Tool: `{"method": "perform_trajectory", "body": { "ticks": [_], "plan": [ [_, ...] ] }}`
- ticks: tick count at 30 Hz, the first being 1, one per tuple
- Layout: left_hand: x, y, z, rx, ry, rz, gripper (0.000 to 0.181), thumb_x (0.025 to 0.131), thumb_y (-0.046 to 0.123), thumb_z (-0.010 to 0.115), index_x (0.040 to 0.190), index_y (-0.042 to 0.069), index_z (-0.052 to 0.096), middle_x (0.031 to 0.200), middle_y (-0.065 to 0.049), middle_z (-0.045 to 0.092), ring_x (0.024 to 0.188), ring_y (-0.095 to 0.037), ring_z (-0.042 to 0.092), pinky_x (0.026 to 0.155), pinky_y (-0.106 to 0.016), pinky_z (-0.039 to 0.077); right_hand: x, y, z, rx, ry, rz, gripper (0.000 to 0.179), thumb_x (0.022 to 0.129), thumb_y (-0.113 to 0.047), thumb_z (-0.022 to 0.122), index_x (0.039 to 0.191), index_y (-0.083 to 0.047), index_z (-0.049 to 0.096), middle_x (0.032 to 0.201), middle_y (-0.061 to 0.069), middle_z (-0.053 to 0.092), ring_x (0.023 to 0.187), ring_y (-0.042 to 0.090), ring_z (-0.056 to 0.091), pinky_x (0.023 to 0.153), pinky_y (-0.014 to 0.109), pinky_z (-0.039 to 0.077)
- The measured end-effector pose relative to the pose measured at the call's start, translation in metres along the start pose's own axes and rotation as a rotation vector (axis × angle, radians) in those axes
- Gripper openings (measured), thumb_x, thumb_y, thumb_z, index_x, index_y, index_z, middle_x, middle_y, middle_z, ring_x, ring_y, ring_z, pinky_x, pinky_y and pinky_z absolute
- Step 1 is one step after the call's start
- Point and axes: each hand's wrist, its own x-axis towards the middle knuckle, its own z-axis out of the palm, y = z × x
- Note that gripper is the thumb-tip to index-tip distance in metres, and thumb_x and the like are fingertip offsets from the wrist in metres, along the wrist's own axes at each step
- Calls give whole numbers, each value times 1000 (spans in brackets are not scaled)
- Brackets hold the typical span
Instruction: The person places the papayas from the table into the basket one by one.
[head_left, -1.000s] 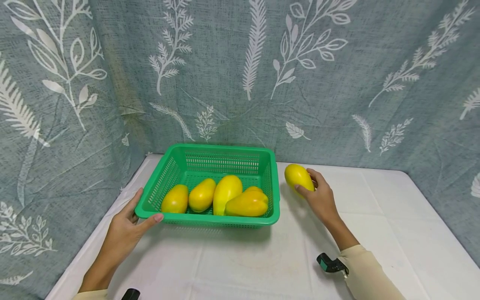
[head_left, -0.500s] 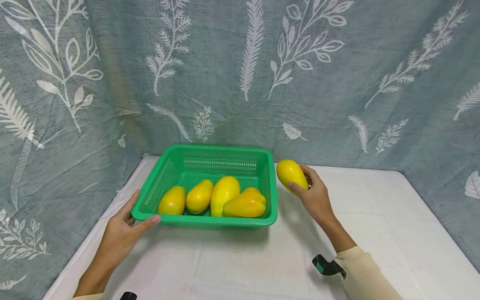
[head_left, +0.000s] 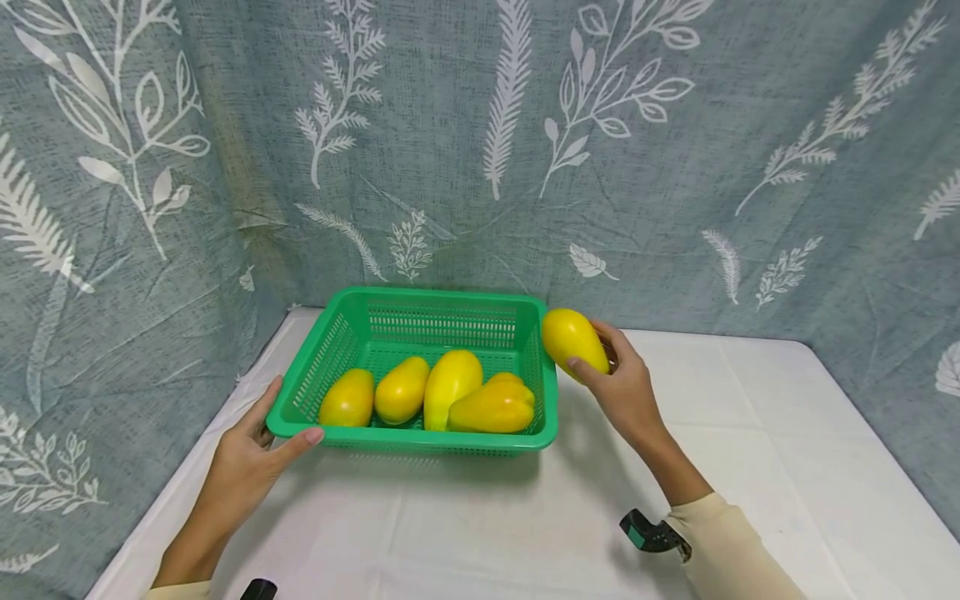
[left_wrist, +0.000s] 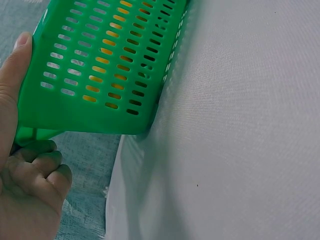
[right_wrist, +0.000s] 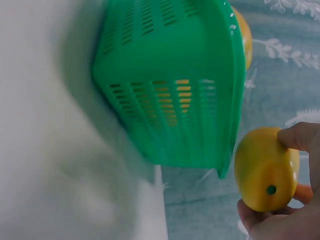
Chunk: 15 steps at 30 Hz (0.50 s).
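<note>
My left hand [head_left: 243,462] grips the near left corner of a green plastic basket [head_left: 442,438], thumb on the rim. In the left wrist view, that hand's curled fingers [left_wrist: 47,167] sit under the rim of the basket [left_wrist: 75,115]. A smooth yellow mango [head_left: 576,340] is held in my right hand [head_left: 626,392], off the table at the basket's right rim. The right wrist view has this mango [right_wrist: 265,160] just outside the basket [right_wrist: 165,55], its small green stem spot showing. Several yellow fruits [head_left: 453,387] lie inside along the basket's near side; one partly hides another.
A white cloth [head_left: 465,525] covers the table under the basket. Grey-blue curtains [head_left: 435,125] with white leaf prints hang behind and at both sides. Dark wrist devices [head_left: 652,533] are by the sleeves.
My right hand has lifted the mango and carried it left, from over the table to the basket's right rim. The left hand keeps its hold and the basket stays in place.
</note>
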Motion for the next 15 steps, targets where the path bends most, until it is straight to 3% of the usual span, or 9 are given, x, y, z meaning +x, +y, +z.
{"method": "perform_trajectory", "body": {
  "ticks": [15],
  "plan": [
    [-1, 0, 1, 12, 8, -16, 99, 102, 24, 75, 171, 15, 6, 171, -27, 23, 151, -49, 32, 88, 0, 44, -5, -21, 15, 50, -93, -92, 74, 102, -32, 74, 164, -12, 40, 157, 11, 51, 138, 28, 54, 112, 51, 49]
  ]
}}
